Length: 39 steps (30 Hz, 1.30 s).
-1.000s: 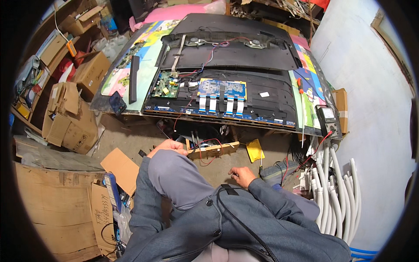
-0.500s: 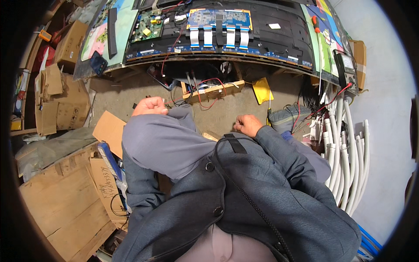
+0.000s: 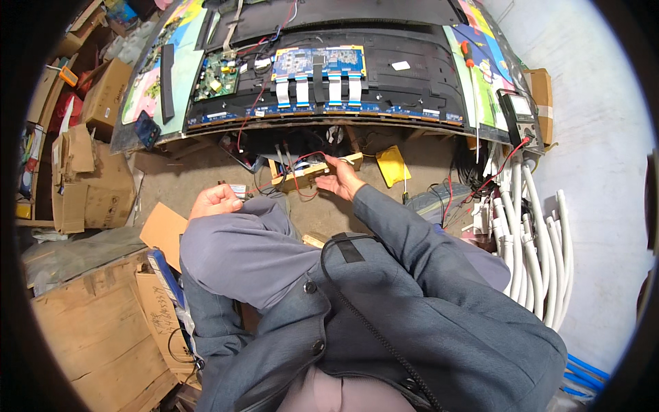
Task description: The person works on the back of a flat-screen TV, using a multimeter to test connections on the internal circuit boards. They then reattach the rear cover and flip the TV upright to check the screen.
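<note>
My left hand [image 3: 216, 200] rests on my left knee, fingers curled in, with nothing visible in it. My right hand [image 3: 341, 181] is stretched forward to a wooden drawer [image 3: 351, 163] under the table edge. Its thumb is raised near the drawer's top edge and its fingers lie apart below, in front of the drawer face; whether they touch it I cannot tell. Red and black wires [image 3: 296, 184] hang over the drawer, and tools stick up from it. On the table above lies an opened flat display panel [image 3: 398, 93] with a blue circuit board [image 3: 320, 63] and white ribbon cables [image 3: 302, 90].
A phone [image 3: 147, 129] lies at the table's left corner. A red-handled screwdriver [image 3: 467, 53] and a meter [image 3: 519, 113] with a red lead are at the right. Below are a yellow packet [image 3: 392, 167], white pipes [image 3: 542, 247], cardboard boxes [image 3: 99, 182] and a wooden board [image 3: 96, 326].
My right hand has moved from my lap forward and left to the drawer, its fingers opening. My left hand stays on the knee. The whole view has shifted slightly.
</note>
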### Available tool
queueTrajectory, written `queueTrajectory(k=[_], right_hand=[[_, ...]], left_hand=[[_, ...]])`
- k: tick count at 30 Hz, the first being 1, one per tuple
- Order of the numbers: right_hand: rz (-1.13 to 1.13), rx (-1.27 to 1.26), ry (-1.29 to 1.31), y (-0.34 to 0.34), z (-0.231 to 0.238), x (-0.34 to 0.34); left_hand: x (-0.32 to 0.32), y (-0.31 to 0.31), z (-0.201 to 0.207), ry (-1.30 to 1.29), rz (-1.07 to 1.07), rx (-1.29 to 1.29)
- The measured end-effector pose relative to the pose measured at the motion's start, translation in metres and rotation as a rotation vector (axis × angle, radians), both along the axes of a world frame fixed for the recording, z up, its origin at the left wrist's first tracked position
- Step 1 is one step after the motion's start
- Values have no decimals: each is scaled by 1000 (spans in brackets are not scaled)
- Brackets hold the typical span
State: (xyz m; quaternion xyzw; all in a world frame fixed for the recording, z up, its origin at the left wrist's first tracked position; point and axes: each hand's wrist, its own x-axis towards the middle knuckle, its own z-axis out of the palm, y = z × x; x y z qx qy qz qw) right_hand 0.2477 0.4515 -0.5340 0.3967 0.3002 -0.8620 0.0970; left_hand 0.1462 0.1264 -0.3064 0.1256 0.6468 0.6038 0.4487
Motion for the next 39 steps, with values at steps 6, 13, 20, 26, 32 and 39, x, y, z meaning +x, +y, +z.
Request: queueTrajectory(k=[6,13,20,26,32,39], right_hand=[[-139,87,62,3,-35,-21],[-241,34,-104,5,-25,-36],[-141,260,-220,61,-20,-44],[-174,293,-219,73,-16,-34],[45,264,-68,66,14,13],[173,258,-46,74,28,76]], left_hand=[[5,-6,-7,47,65,7],[14,0,-7,-22,141,13],[13,3,-21,-110,130,97],[13,13,-12,-113,87,60],[11,15,6,-82,7,42],[6,19,26,-27,-97,75]])
